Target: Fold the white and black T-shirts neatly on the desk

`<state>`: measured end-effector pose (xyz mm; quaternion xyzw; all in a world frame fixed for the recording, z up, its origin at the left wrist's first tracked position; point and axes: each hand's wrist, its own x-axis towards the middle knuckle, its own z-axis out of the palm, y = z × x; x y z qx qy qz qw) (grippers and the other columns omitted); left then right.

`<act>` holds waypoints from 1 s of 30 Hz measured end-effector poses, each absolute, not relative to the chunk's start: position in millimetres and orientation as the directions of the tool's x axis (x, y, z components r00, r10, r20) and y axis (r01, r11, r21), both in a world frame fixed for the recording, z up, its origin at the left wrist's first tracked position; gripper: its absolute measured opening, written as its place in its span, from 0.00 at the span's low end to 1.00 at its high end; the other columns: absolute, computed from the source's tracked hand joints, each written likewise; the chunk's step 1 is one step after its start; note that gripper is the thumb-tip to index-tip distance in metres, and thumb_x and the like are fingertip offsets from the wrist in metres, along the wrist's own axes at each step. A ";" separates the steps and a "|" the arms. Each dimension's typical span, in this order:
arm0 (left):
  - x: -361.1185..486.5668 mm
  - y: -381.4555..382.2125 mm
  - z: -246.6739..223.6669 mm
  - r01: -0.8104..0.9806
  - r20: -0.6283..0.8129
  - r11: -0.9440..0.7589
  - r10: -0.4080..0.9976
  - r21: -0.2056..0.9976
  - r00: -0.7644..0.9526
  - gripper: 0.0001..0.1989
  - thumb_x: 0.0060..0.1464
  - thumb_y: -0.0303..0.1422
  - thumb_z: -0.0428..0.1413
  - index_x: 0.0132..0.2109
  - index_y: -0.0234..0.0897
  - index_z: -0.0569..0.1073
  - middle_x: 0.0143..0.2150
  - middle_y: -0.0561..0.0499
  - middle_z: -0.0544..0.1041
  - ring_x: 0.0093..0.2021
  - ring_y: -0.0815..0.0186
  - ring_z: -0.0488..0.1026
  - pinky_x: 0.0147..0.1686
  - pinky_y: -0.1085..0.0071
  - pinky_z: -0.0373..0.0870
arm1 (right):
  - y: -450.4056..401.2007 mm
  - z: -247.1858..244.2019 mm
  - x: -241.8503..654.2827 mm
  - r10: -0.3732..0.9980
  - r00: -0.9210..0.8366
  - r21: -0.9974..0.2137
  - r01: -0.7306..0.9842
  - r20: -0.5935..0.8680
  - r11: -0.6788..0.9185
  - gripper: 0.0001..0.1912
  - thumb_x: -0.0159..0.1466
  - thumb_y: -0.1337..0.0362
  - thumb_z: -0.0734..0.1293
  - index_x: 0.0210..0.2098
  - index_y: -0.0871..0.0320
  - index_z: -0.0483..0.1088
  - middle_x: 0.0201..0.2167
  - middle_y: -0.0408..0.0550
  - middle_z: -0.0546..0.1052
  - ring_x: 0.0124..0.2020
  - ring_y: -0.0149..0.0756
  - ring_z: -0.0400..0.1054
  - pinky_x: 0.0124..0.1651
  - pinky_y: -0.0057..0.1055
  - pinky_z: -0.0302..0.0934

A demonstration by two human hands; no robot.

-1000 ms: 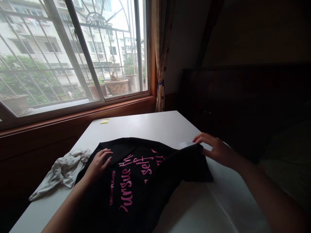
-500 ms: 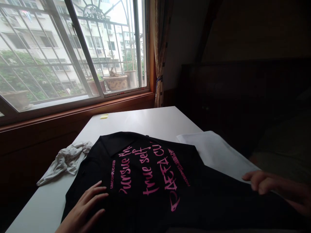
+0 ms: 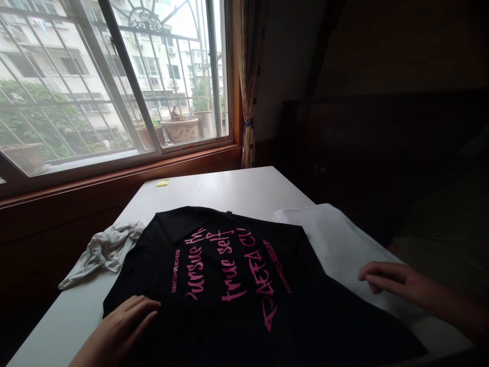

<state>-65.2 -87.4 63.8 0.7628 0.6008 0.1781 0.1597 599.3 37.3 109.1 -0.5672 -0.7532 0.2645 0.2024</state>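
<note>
A black T-shirt (image 3: 244, 265) with pink lettering lies spread across the white table (image 3: 214, 191). My left hand (image 3: 128, 323) rests on the shirt's near left part, fingers stretched out and slightly bent, gripping nothing. At the right, my right hand (image 3: 397, 285) is over a white sheet (image 3: 336, 239), beyond the shirt's right edge. Its fingers are loosely bent, and I see nothing held in them. The shirt's hem reaches toward the lower right corner and covers part of the white sheet.
A crumpled whitish cloth (image 3: 103, 252) lies at the table's left edge. Yellow sticky notes (image 3: 162, 182) are near the far left corner. Behind the table are a barred window (image 3: 133, 76) and a tied curtain (image 3: 250, 86). Dark furniture (image 3: 362, 153) stands at the right.
My right hand has come off the shirt's right end and shifted left over the white sheet. The shirt's right end now lies lower. My left hand has slid slightly left and nearer.
</note>
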 end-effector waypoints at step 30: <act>-75.5 44.3 -4.1 0.962 0.259 -0.042 0.965 0.268 -0.030 0.26 0.67 0.47 0.48 0.67 0.45 0.69 0.71 0.46 0.67 0.74 0.51 0.57 0.72 0.45 0.53 | 297.0 86.2 513.7 0.987 -0.080 -0.800 0.578 0.139 0.159 0.19 0.62 0.53 0.65 0.44 0.57 0.78 0.25 0.43 0.76 0.29 0.38 0.70 0.37 0.35 0.64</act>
